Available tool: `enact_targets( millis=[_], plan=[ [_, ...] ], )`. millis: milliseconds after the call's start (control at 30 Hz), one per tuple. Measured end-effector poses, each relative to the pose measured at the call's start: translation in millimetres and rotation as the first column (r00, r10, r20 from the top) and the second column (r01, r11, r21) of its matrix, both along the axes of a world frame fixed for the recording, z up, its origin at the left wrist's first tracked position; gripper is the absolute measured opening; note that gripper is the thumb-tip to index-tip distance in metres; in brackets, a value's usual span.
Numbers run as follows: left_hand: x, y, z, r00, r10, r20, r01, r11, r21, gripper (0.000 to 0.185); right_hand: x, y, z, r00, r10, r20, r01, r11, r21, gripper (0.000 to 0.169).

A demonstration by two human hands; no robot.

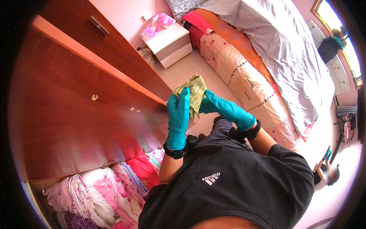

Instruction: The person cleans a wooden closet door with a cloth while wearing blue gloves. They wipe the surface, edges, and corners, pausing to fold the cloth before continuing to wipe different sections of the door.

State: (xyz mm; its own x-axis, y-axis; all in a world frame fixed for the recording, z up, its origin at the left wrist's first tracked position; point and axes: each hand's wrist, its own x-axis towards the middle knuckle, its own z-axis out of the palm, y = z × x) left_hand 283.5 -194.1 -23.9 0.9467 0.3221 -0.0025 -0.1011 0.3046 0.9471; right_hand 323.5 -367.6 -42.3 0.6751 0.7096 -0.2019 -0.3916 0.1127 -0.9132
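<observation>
My left hand (178, 117), in a teal rubber glove, grips a folded yellow-green cloth (194, 91) with the thumb lying across its near face. From the other side my right hand (230, 110), gloved alike, comes up to the cloth's edge. Its thumb and fingers are apart, and some fingertips pass behind the cloth, so its hold is hidden. Both hands are raised in front of my body, beside the edge of a reddish-brown wooden wardrobe door (94, 123). Black bands circle both wrists.
Folded bedding and clothes (100, 191) fill the wardrobe's lower compartment at left. Beyond the door stand a white bedside cabinet (168, 37) with a pink plastic bag (154, 27) and a bed (283, 48). Dark-clothed figures appear near the window (330, 47) and lower right (327, 173).
</observation>
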Motion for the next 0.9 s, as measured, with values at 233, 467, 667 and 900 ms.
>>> enact_targets(
  millis=[233, 467, 667, 900],
  plan=[
    [-6, -2, 5, 0.972, -0.072, -0.226, 0.094, 0.991, 0.09, 0.038, 15, -11, 40, 0.858, -0.35, 0.375, 0.336, 0.936, 0.104, 0.035],
    [-6, -5, -19, 0.956, -0.286, -0.065, 0.286, 0.958, -0.002, 0.035, 15, -9, 50, 0.826, -0.347, 0.444, 0.387, 0.922, 0.002, 0.029],
    [-3, -8, -10, 0.988, -0.148, -0.051, 0.155, 0.968, 0.196, 0.028, 15, -4, 35, 0.79, -0.538, 0.295, 0.488, 0.842, 0.23, 0.028],
    [0, -4, -16, 0.96, 0.054, 0.273, -0.229, 0.711, 0.665, 0.028, 11, -21, -20, 0.957, -0.17, -0.236, 0.251, 0.894, 0.37, 0.054]
  ],
)
